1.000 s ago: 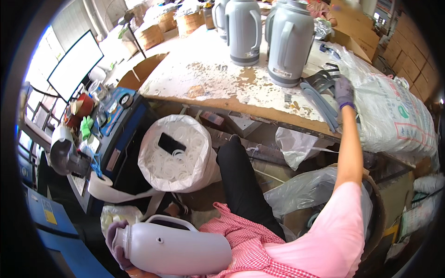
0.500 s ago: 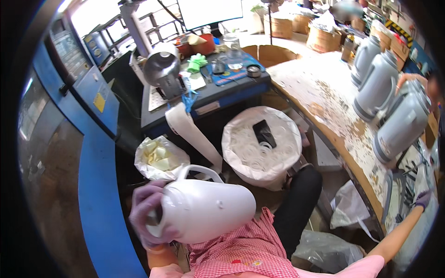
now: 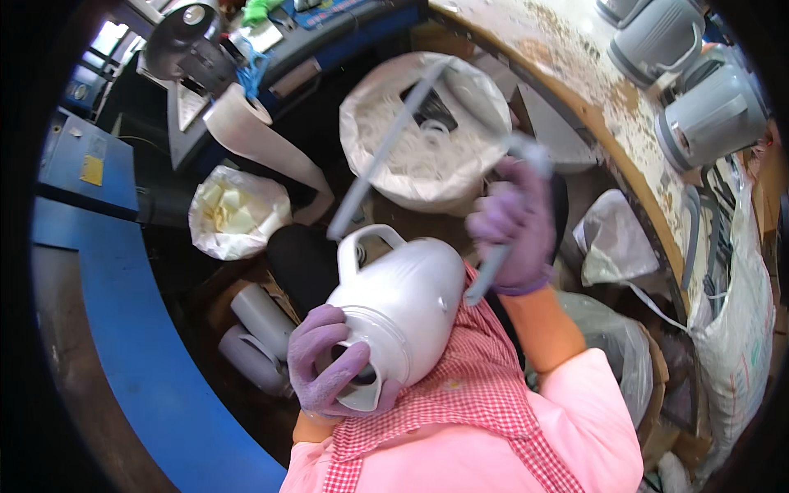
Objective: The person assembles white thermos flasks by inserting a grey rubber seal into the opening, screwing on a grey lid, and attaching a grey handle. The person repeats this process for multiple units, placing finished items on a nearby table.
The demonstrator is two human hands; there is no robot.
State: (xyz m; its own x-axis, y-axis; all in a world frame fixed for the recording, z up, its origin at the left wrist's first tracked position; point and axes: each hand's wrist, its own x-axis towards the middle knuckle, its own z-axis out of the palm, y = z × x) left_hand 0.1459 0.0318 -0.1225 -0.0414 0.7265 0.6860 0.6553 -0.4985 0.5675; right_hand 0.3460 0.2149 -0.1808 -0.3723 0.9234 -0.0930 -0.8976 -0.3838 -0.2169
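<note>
L hand [image 3: 333,366], purple glove, near and low, fingers curled shut around sth at its open end, thumb across. R hand [image 3: 514,226], same glove, raised farther and to the right, fist closed, wrist bent, forearm bare below, pink sleeve at elbow.

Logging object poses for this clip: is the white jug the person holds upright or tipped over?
Tipped. The white jug lies on its side over the lap, its open end toward the left hand, which grips the rim, its handle pointing away.

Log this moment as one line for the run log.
left hand: grips open end of white jug shell | right hand: holds grey curved strip above it | gloves: purple
</note>
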